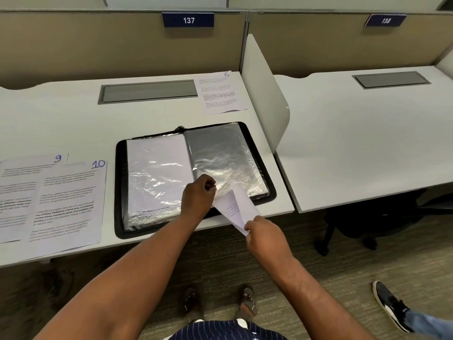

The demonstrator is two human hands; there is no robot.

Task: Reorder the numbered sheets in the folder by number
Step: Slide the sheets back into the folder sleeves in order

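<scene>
The right hand (263,233) has its grip closed on the near end of a printed sheet (235,207), pinching it just off the front edge of the tabletop (61,119). The sheet bends upward and away, and its far tip meets the near edge of a clear plastic sleeve (220,153); whether it is inside the sleeve cannot be told. Just beside it, the left hand (199,190) has its fingers curled in a closed grip on that same near edge of the sleeve, lifting the plastic a little. The sleeve is the right-hand page of a black zip folder (120,192) lying open and flat near the front of the tabletop; the left-hand page holds a white sheet under crinkled plastic. Left of the folder, sheet 10 (68,204) lies overlapping sheet 9 (17,192), both face up with handwritten blue numbers at their top right corners. Sheet 6 (219,94) lies at the far right corner, against a white divider panel (264,94). A blue label reading 137 (188,20) sits on the partition behind.
</scene>
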